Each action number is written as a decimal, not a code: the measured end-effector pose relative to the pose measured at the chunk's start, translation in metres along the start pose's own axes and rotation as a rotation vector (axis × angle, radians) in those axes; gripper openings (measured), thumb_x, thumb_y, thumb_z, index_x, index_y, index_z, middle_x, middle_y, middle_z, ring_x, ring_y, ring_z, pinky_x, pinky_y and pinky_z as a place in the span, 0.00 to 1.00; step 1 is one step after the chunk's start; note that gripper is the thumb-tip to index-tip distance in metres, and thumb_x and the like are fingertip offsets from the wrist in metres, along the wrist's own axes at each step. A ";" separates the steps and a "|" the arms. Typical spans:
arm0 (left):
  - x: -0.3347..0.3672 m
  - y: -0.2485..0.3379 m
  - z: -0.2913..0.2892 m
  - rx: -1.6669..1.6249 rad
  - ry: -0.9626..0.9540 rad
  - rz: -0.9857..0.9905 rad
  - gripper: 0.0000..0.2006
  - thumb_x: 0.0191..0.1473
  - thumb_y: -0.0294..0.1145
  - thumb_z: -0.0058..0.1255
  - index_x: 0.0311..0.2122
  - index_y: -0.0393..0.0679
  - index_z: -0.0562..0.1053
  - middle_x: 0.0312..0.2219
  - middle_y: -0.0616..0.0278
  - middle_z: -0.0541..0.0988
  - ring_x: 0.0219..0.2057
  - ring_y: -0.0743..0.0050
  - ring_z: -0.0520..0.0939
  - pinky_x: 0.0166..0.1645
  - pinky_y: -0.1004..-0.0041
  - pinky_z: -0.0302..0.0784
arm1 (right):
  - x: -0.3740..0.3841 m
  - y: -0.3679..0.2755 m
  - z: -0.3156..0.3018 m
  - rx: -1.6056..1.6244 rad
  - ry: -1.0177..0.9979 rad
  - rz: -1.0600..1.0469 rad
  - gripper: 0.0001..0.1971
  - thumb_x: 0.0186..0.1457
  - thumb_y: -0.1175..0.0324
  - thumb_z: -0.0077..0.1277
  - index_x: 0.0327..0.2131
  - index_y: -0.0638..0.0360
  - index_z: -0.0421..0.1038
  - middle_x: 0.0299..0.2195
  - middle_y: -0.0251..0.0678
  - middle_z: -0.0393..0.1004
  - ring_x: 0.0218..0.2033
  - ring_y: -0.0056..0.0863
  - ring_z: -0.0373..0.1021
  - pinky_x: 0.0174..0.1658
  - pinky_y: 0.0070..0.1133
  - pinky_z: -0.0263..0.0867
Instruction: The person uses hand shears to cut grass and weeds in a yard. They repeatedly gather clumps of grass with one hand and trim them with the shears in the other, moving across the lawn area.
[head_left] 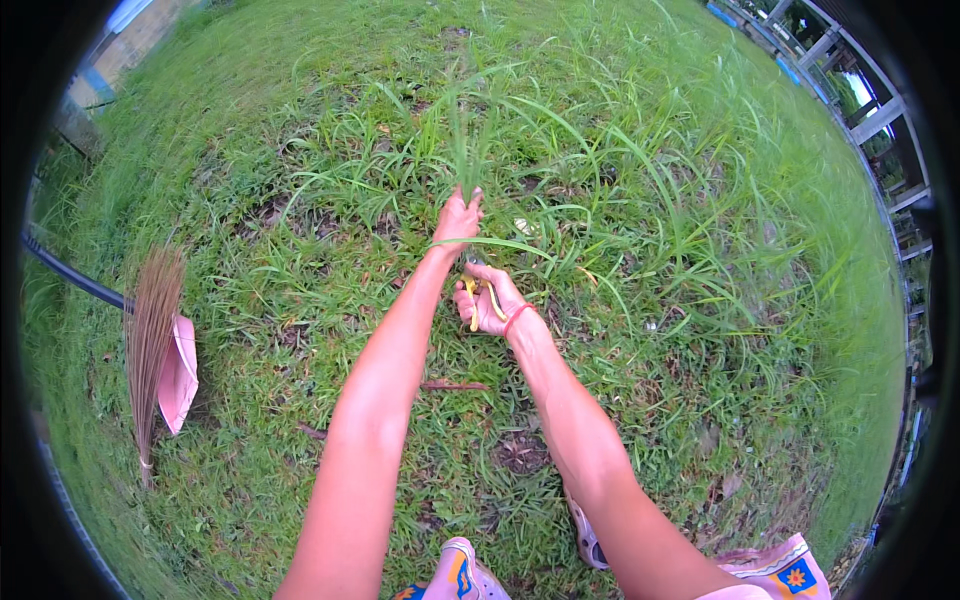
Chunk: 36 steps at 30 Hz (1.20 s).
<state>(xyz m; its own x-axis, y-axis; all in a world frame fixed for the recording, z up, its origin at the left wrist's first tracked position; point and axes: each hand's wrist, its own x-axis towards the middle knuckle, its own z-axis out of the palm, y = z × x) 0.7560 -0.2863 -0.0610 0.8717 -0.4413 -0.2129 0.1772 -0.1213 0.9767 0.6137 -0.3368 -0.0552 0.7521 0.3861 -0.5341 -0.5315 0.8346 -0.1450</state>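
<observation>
My left hand [459, 218] is closed round a tuft of long green grass [466, 150], whose blades rise and fan out above the fist. Just below it, my right hand [495, 300] grips yellow-handled pruning shears [472, 308], with a red band round that wrist. The head of the shears points up toward the left wrist; the blades are small and mostly hidden, so whether they touch any stems I cannot tell. One long blade of grass arches across my left wrist.
A twig broom [154, 350] and a pink dustpan-like piece [179, 375] lie at the left, near a black hose [75, 275]. Taller grass [690, 190] grows to the right. A brown stick [453, 386] lies beneath my arms. My shoes [462, 575] show at the bottom.
</observation>
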 end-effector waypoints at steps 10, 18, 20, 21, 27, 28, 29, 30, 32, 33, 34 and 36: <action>-0.127 0.011 0.020 0.506 -0.254 -0.129 0.34 0.42 0.60 0.58 0.45 0.39 0.72 0.27 0.58 0.78 0.27 0.69 0.78 0.33 0.68 0.73 | -0.188 0.105 -0.022 0.230 -0.009 -0.083 0.26 0.55 0.56 0.43 0.48 0.72 0.63 0.38 0.47 0.71 0.41 0.41 0.70 0.48 0.38 0.67; -0.153 -0.018 0.074 0.636 -0.148 -0.130 0.22 0.40 0.47 0.64 0.36 0.41 0.78 0.26 0.47 0.80 0.27 0.57 0.81 0.37 0.61 0.74 | -0.145 0.100 -0.044 0.223 0.148 -0.144 0.17 0.55 0.56 0.46 0.32 0.64 0.65 0.22 0.37 0.67 0.20 0.27 0.63 0.26 0.23 0.62; -0.148 -0.015 0.063 0.555 -0.073 -0.113 0.21 0.40 0.47 0.64 0.36 0.43 0.79 0.24 0.47 0.80 0.26 0.53 0.81 0.35 0.60 0.75 | -0.160 0.107 -0.046 0.158 0.152 -0.165 0.16 0.56 0.57 0.46 0.31 0.63 0.65 0.21 0.38 0.67 0.18 0.25 0.62 0.23 0.23 0.60; -0.145 -0.013 0.056 0.503 -0.018 -0.139 0.22 0.40 0.48 0.64 0.36 0.41 0.78 0.24 0.47 0.80 0.26 0.54 0.81 0.35 0.60 0.75 | -0.169 0.108 -0.047 0.176 0.127 -0.154 0.16 0.56 0.57 0.45 0.32 0.63 0.65 0.22 0.38 0.67 0.19 0.26 0.62 0.24 0.23 0.61; -0.110 -0.002 0.030 0.616 -0.039 0.065 0.18 0.41 0.42 0.64 0.34 0.40 0.77 0.23 0.55 0.80 0.25 0.64 0.79 0.35 0.65 0.72 | -0.173 0.081 -0.046 0.119 -0.059 -0.142 0.29 0.56 0.54 0.42 0.51 0.71 0.59 0.39 0.46 0.70 0.42 0.40 0.69 0.49 0.37 0.66; -0.106 -0.003 0.030 0.668 -0.087 0.141 0.18 0.40 0.41 0.65 0.34 0.40 0.77 0.24 0.54 0.80 0.27 0.61 0.80 0.36 0.64 0.73 | -0.165 0.069 -0.046 0.136 -0.077 -0.139 0.29 0.55 0.55 0.42 0.52 0.72 0.59 0.40 0.47 0.70 0.42 0.40 0.69 0.49 0.37 0.66; -0.102 -0.004 0.033 0.636 -0.194 0.051 0.23 0.36 0.34 0.66 0.39 0.36 0.73 0.32 0.49 0.79 0.37 0.50 0.79 0.45 0.61 0.73 | -0.154 0.057 -0.046 0.146 -0.037 -0.127 0.29 0.55 0.55 0.42 0.52 0.72 0.59 0.40 0.48 0.70 0.42 0.40 0.69 0.49 0.38 0.66; -0.099 -0.006 0.038 0.698 -0.212 0.125 0.26 0.35 0.34 0.67 0.42 0.39 0.71 0.35 0.49 0.78 0.38 0.51 0.79 0.46 0.62 0.72 | -0.145 0.047 -0.046 0.169 0.016 -0.114 0.29 0.55 0.56 0.42 0.52 0.72 0.59 0.40 0.49 0.70 0.42 0.41 0.69 0.50 0.38 0.66; -0.092 -0.011 0.051 0.777 -0.258 0.295 0.33 0.33 0.34 0.68 0.49 0.45 0.69 0.41 0.51 0.76 0.41 0.53 0.77 0.47 0.64 0.71 | -0.133 0.030 -0.049 0.130 0.072 -0.098 0.27 0.54 0.57 0.43 0.49 0.73 0.61 0.40 0.50 0.70 0.42 0.42 0.69 0.50 0.39 0.65; -0.088 -0.013 0.057 0.736 -0.294 0.348 0.38 0.32 0.34 0.68 0.53 0.46 0.65 0.47 0.50 0.73 0.45 0.53 0.75 0.51 0.63 0.70 | -0.129 0.025 -0.051 0.140 0.026 -0.102 0.26 0.54 0.58 0.43 0.47 0.72 0.62 0.39 0.49 0.70 0.42 0.42 0.69 0.49 0.39 0.66; -0.085 -0.014 0.063 0.696 -0.275 0.366 0.38 0.32 0.33 0.68 0.53 0.46 0.65 0.46 0.50 0.73 0.44 0.53 0.75 0.50 0.63 0.70 | -0.126 0.021 -0.053 0.162 0.044 -0.097 0.24 0.54 0.59 0.43 0.46 0.72 0.63 0.38 0.48 0.70 0.41 0.42 0.69 0.48 0.40 0.66; -0.080 -0.017 0.075 0.645 -0.267 0.311 0.37 0.33 0.33 0.68 0.53 0.46 0.65 0.44 0.50 0.75 0.44 0.53 0.76 0.50 0.63 0.70 | -0.119 0.015 -0.058 0.182 0.052 -0.098 0.22 0.53 0.59 0.43 0.44 0.72 0.64 0.37 0.47 0.70 0.40 0.42 0.69 0.48 0.40 0.66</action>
<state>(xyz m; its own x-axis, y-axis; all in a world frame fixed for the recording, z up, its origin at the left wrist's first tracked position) 0.6495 -0.3156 -0.0624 0.6831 -0.7302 -0.0103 -0.4319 -0.4153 0.8006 0.4934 -0.3933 -0.0425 0.7729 0.2830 -0.5679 -0.3740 0.9262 -0.0476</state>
